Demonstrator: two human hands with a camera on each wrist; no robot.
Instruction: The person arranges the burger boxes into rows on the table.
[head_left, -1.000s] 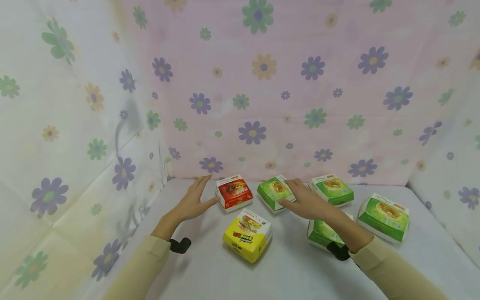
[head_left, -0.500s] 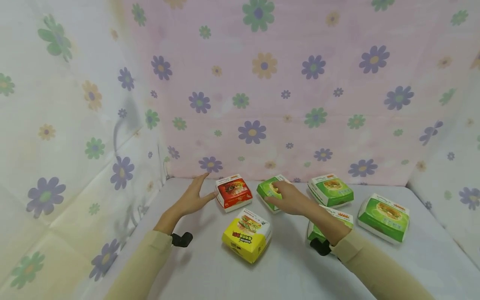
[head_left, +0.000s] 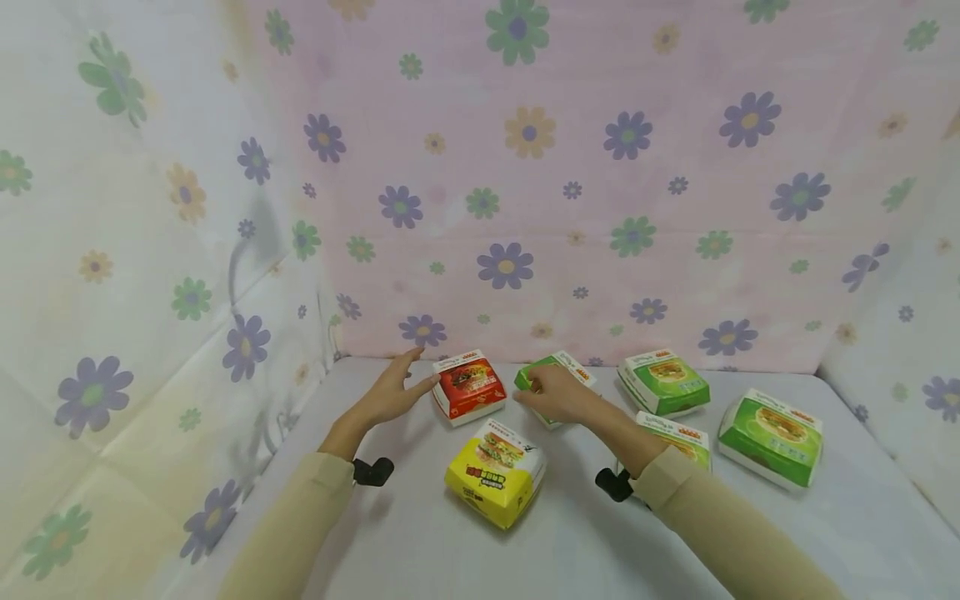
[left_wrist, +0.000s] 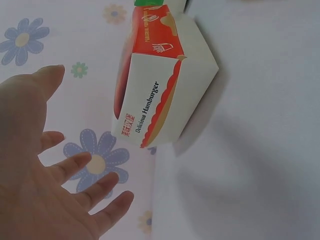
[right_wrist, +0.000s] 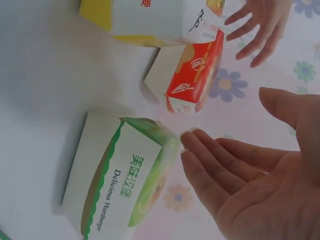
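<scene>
My left hand (head_left: 392, 392) hovers beside the left side of a red hamburger box (head_left: 470, 386). Its fingers are spread and hold nothing; the left wrist view shows a gap between the palm and that box (left_wrist: 155, 95). Over a green hamburger box (head_left: 564, 365) at the back middle is my right hand (head_left: 557, 394), covering part of it in the head view. In the right wrist view its fingers (right_wrist: 220, 160) extend loosely above the green box's lid (right_wrist: 150, 185), with nothing in the grasp. A yellow-and-white hamburger box (head_left: 495, 475) sits in front, between the two hands.
More green hamburger boxes stand to the right: one at the back (head_left: 663, 382), one farther right (head_left: 772, 437), and one (head_left: 686, 437) partly hidden under my right forearm. Flowered cloth walls (head_left: 570, 167) enclose the white table (head_left: 420, 533) behind and at both sides.
My right hand has moved left across the back-middle green box, and its fingers have drawn in a little. The left hand stays beside the red box almost unmoved. No box has shifted.
</scene>
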